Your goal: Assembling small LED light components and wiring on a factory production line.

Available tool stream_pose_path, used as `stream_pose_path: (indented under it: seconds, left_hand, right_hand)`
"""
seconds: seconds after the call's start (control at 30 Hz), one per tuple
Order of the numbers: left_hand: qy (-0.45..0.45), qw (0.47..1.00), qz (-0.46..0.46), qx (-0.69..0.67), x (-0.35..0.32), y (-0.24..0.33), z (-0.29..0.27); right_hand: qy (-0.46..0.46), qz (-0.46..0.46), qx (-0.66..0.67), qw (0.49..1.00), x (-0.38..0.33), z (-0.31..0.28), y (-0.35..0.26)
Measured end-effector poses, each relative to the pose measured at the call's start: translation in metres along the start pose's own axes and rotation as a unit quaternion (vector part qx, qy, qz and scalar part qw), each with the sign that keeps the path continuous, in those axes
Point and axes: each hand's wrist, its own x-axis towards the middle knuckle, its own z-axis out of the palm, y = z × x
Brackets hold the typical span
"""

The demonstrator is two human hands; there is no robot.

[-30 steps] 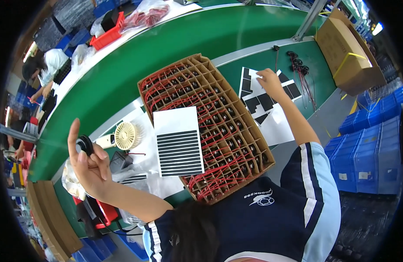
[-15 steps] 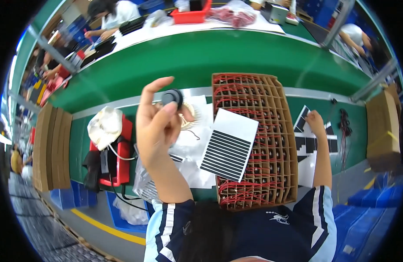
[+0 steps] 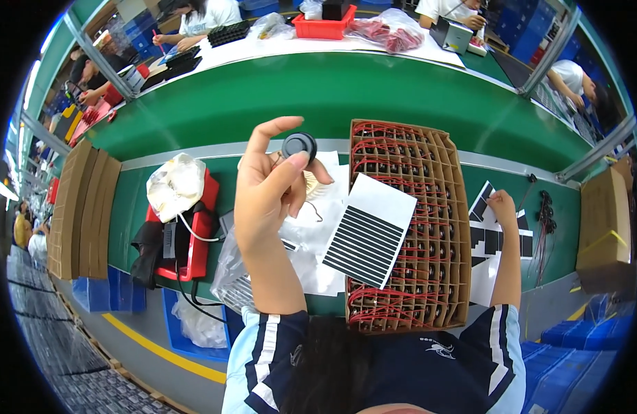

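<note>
My left hand (image 3: 266,183) is raised above the bench, its thumb and fingers pinching a small round black speaker-like part (image 3: 300,146). Its round face is turned partly upward. Farther right, my right hand (image 3: 501,207) rests with bent fingers at a white sheet with black stickers (image 3: 493,241); whatever the fingertips pinch there is too small to make out. Between the hands, a white sheet with black strips (image 3: 363,238) lies tilted over the left edge of a divided cardboard box (image 3: 462,228). Round black parts with red wires fill many of the box's cells.
At left stand a red bin (image 3: 201,245) with a white bag (image 3: 175,186) and cardboard sheets (image 3: 84,214). Black parts with wires (image 3: 546,214) lie right of the stickers, before a carton (image 3: 604,221). A green partition (image 3: 263,90) crosses behind; co-workers sit beyond.
The view has shifted slightly. My left hand still holds the black part, whose round face now turns more toward me. My right hand stays by the sticker sheet.
</note>
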Motion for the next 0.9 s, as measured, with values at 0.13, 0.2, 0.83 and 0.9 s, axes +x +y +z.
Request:
stream_pose_path:
  seconds: [0.13, 0.2, 0.83, 0.9]
  left_hand:
    - [-0.017, 1.000, -0.010, 0.016, -0.002, 0.000, -0.002]
    - [-0.014, 1.000, -0.012, 0.010, -0.005, 0.003, 0.000]
    - [-0.031, 0.996, 0.004, 0.082, -0.007, -0.005, 0.024]
    - [-0.035, 0.994, 0.000, 0.100, -0.009, -0.007, 0.025]
  right_hand:
    - [-0.011, 0.008, 0.021, 1.000, 0.000, -0.001, 0.009]
    - [0.010, -0.008, 0.006, 1.000, 0.003, 0.002, 0.021]
    - [-0.072, -0.058, 0.309, 0.947, -0.029, -0.008, -0.196]
    - [-0.140, -0.118, 0.381, 0.906, -0.045, -0.005, -0.261]
